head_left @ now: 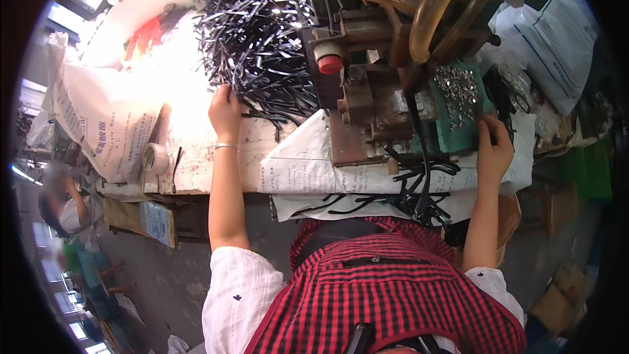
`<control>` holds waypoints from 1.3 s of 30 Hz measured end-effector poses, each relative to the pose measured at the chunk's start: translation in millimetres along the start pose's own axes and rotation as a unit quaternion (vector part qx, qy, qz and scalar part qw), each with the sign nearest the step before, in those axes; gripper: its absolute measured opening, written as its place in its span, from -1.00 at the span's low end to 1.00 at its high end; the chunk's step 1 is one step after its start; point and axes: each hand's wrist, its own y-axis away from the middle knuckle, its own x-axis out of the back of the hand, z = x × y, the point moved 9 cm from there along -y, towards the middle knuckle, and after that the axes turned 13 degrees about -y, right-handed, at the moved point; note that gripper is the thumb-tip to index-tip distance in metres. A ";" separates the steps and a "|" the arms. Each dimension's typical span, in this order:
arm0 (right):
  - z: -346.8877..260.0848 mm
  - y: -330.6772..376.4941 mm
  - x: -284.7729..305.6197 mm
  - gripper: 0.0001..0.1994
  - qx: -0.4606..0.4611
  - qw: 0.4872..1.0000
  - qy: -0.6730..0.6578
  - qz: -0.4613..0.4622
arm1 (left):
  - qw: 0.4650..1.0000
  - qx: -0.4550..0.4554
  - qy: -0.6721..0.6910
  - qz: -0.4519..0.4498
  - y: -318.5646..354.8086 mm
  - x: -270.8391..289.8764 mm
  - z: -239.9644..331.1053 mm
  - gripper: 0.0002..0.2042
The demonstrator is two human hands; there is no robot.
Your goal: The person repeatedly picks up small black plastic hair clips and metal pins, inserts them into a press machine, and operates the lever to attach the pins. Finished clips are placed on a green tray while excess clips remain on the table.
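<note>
At the near left edge of a large heap of glossy black strips, my left hand is closed, its fingertips pinched at a strip end. My right hand is at the right edge of a green tray with many small shiny metal pieces in it. Its fingers are bent together, and what they hold, if anything, is too small to make out. Between my hands stands a metal bench machine with a red button. Black strips lie across its front and the table's near edge.
A yellowish hose hangs over the machine. White printed sacks stand at the left, with a tape roll beside them. More white sacking lies at the right. Another person sits at the far left.
</note>
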 end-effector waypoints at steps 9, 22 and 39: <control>-89.9 -8.8 -70.1 -0.85 0.035 0.956 -0.264 -0.119 | 0.962 0.072 0.246 0.096 14.1 77.0 110.1 -0.87; -143.7 8.5 -113.8 -0.45 -0.004 0.904 -0.403 -0.145 | 0.846 -0.118 0.509 0.106 -11.1 219.9 258.9 -0.93; -6.8 -41.0 -21.1 -0.51 -0.010 0.994 -0.107 -0.025 | 0.849 -0.421 0.277 0.157 67.2 203.2 353.2 -0.75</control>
